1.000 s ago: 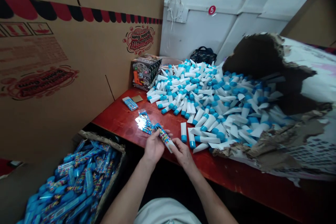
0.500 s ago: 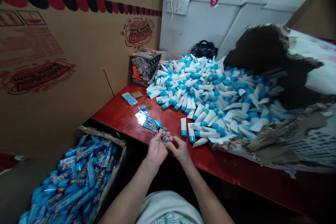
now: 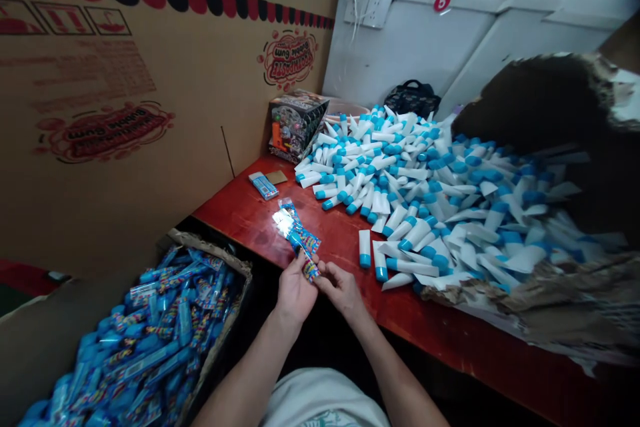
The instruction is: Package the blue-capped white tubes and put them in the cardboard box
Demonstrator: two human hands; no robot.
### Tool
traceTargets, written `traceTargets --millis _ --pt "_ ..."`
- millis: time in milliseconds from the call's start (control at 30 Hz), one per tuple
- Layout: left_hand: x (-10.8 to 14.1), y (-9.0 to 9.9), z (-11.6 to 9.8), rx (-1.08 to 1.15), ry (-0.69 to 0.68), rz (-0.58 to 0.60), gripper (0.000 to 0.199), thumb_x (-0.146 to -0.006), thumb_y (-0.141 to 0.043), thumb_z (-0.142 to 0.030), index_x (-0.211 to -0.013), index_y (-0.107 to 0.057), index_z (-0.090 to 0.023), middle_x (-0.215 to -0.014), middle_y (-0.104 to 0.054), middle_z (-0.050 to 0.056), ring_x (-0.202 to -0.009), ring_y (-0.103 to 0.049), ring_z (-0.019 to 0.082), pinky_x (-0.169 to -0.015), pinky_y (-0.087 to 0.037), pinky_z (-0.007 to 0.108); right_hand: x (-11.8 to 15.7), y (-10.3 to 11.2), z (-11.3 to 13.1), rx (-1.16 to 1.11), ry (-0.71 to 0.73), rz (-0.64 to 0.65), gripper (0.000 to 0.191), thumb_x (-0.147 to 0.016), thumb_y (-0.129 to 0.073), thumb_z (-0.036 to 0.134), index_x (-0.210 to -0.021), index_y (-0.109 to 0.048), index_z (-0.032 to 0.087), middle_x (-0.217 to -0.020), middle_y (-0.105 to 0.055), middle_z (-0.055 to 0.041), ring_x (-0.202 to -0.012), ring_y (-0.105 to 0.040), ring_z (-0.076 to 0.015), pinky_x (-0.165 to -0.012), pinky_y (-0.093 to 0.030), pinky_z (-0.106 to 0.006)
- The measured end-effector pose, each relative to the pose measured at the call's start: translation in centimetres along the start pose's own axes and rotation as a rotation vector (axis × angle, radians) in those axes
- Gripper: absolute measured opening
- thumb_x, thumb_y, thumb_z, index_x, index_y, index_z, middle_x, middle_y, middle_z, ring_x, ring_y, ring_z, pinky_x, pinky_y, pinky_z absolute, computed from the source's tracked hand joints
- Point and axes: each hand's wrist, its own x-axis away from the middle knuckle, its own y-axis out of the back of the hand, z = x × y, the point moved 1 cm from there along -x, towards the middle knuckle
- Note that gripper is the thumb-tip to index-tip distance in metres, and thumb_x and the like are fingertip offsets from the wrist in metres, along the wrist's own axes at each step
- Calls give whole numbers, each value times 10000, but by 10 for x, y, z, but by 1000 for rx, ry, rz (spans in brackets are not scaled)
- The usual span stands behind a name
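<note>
A narrow, blue, multicoloured printed wrapper (image 3: 311,271) is between my two hands at the table's near edge. My left hand (image 3: 296,288) is closed around it from the left, palm up, with the thumb on top. With thumb and fingers pinched, my right hand (image 3: 341,288) grips its lower right end. Whether a tube is inside the wrapper I cannot tell. Just beyond my fingers, several shiny printed wrappers (image 3: 290,219) lie fanned on the red table (image 3: 240,223). Two white tubes with blue caps, one of them this tube (image 3: 365,248), lie right of my hands.
A big heap of white tubes (image 3: 400,173) spills from a torn carton (image 3: 530,90) on the right. A box of wrapped blue tubes (image 3: 165,327) stands lower left. Behind are a dark display box (image 3: 295,125), a black bag (image 3: 413,99) and a large cardboard carton (image 3: 190,87).
The view has shifted, so the scene sits further right. My hands have stayed on the wrapper; my right fingers now pinch its near end.
</note>
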Motion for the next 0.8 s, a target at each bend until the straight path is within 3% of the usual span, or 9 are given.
traceTargets --millis 67,200,300,400,533,633,800 --pt "3 4 -7 -20 -84 15 74 -833 -541 -132 -820 -612 -118 -718 -597 46 -653 -575 130 -667 -496 259 -4 -9 5 5 17 -3 231 -823 -571 385 -721 -543 179 -643 -508 49 -591 -456 -106 -561 -349 -205" --pt "13 15 -32 -142 -237 -8 87 -749 -627 -135 -834 -611 -127 -754 -631 52 -690 -608 145 -700 -498 276 -19 -19 16 46 104 141 218 -857 -537 385 -784 -584 186 -711 -574 27 -651 -516 -129 -611 -398 -218" --pt "22 36 -66 -323 -458 -103 204 -705 -685 -187 -887 -600 -150 -768 -637 25 -695 -615 147 -731 -494 299 -40 -14 21 385 166 -10 208 -894 -494 354 -931 -609 184 -874 -606 -33 -789 -549 -169 -720 -412 -261" --pt "28 71 -108 -529 -756 -339 284 -680 -713 -256 -924 -586 -184 -820 -621 -14 -741 -604 141 -798 -478 318 -62 -10 19 844 109 -156 259 -900 -501 362 -1058 -581 172 -1016 -578 -102 -927 -523 -230 -779 -382 -320" --pt "35 112 -149 -981 -949 -700 458 -725 -656 -361 -1150 -555 -220 -1158 -571 35 -1122 -509 235 -1030 -336 423 -79 -11 8 1103 70 -159 193 -927 -472 343 -962 -581 188 -969 -579 -85 -912 -505 -233 -736 -336 -318" --pt "37 117 -150 -1193 -1001 -732 531 -767 -606 -396 -1256 -495 -221 -1309 -481 71 -1241 -416 271 -1072 -282 448 -83 -11 2 1112 77 -166 137 -933 -466 273 -935 -579 195 -933 -585 -63 -885 -505 -213 -718 -305 -306" --pt "26 91 -113 -1195 -1009 -482 411 -806 -564 -370 -1185 -544 -213 -1255 -542 80 -1200 -475 250 -1054 -330 418 -78 -9 3 1065 145 -189 185 -927 -490 364 -951 -568 198 -951 -577 -55 -896 -495 -208 -722 -288 -303"
